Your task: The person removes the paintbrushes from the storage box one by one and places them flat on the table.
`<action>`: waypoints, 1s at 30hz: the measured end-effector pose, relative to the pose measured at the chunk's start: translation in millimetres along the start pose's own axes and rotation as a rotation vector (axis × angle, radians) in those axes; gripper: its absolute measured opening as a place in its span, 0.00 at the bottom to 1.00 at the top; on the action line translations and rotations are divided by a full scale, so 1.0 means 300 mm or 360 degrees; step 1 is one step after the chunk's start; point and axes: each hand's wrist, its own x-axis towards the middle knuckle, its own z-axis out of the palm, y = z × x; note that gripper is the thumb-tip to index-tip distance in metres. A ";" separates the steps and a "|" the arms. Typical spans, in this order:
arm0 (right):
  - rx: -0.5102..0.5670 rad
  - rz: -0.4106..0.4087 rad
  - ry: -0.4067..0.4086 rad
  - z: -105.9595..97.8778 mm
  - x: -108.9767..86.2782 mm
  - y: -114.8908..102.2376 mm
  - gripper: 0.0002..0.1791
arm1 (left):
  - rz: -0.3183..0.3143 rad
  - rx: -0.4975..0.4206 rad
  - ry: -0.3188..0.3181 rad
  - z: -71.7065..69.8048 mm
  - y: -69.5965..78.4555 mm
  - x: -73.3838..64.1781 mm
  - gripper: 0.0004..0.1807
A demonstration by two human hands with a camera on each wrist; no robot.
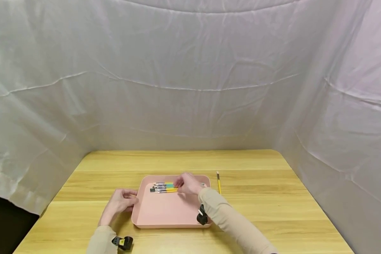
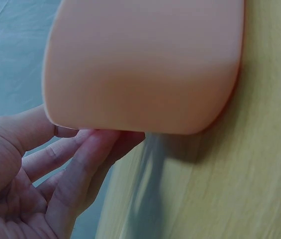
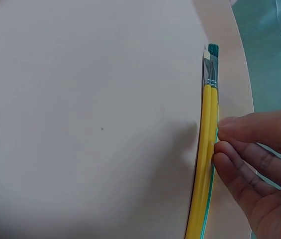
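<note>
Several paintbrushes [image 1: 165, 191] with yellow and teal handles lie side by side along the far part of a pink tray [image 1: 171, 213], bristles toward the left. My right hand [image 1: 188, 183] reaches over the tray to these brushes. In the right wrist view its fingertips [image 3: 225, 162] meet the side of the yellow-handled brushes [image 3: 207, 129], all on one side of the row. On the tray's left wall, my left hand [image 1: 120, 203] rests its fingers, bent a little. The left wrist view shows its fingertips [image 2: 100, 137] right at the tray's edge [image 2: 145, 130].
One more yellow-handled brush [image 1: 218, 182] lies on the wooden table [image 1: 257, 204], right of the tray, bristles pointing away from me. Grey cloth [image 1: 190, 113] hangs behind the table and along both sides. A black camera sits on each wrist.
</note>
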 end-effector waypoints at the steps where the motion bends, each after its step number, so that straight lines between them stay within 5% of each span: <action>1: -0.0014 0.0001 0.0001 0.000 0.002 0.000 0.12 | 0.0002 0.0001 -0.0003 -0.001 0.000 0.000 0.23; 30: -0.0152 -0.0017 0.0051 0.018 0.027 0.012 0.15 | -0.0011 0.0002 0.0007 0.002 0.000 0.001 0.23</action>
